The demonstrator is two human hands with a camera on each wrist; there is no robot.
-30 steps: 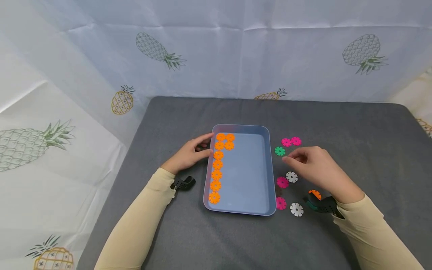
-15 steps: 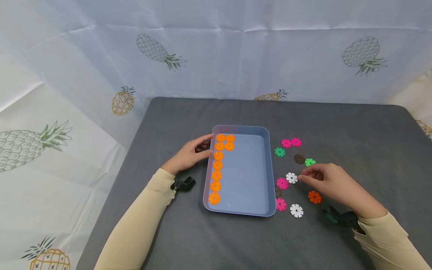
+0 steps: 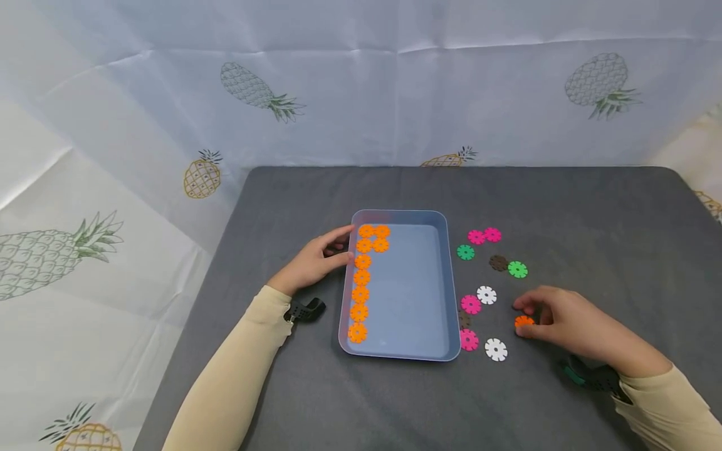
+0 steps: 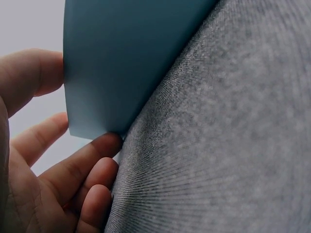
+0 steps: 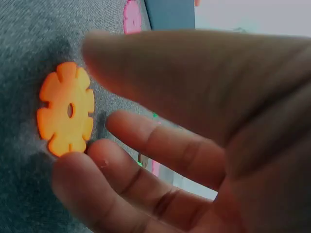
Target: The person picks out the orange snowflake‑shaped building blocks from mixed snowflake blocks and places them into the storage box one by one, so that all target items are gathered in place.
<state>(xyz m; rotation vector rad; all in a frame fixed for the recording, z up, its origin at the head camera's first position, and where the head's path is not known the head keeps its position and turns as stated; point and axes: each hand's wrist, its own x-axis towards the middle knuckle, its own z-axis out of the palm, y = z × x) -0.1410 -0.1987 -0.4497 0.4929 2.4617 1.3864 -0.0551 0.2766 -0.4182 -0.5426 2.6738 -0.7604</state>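
Note:
My left hand (image 3: 307, 264) rests against the left side of a blue tray (image 3: 414, 288), thumb and fingertips at its wall. The left wrist view shows the tips touching the outside of that wall. Inside the tray, orange notched flower-shaped discs (image 3: 361, 294) line the left side, doubled at the far end. To the tray's right, my right hand (image 3: 578, 322) hovers low over a loose orange disc (image 5: 67, 114). Thumb and fingers spread around this disc, which lies flat on the grey cloth; a fingertip overlaps its edge in the right wrist view.
Between tray and right hand lie pink discs (image 3: 470, 304), white discs (image 3: 496, 349), a dark green disc (image 3: 465, 252), a light green disc (image 3: 517, 269) and brown discs (image 3: 499, 263). A pineapple-print curtain (image 3: 350, 106) hangs behind the table.
My right hand has moved right and toward me, from beside the dark green disc to the loose orange disc. The brown and light green discs have come into sight. My left hand stays at the tray.

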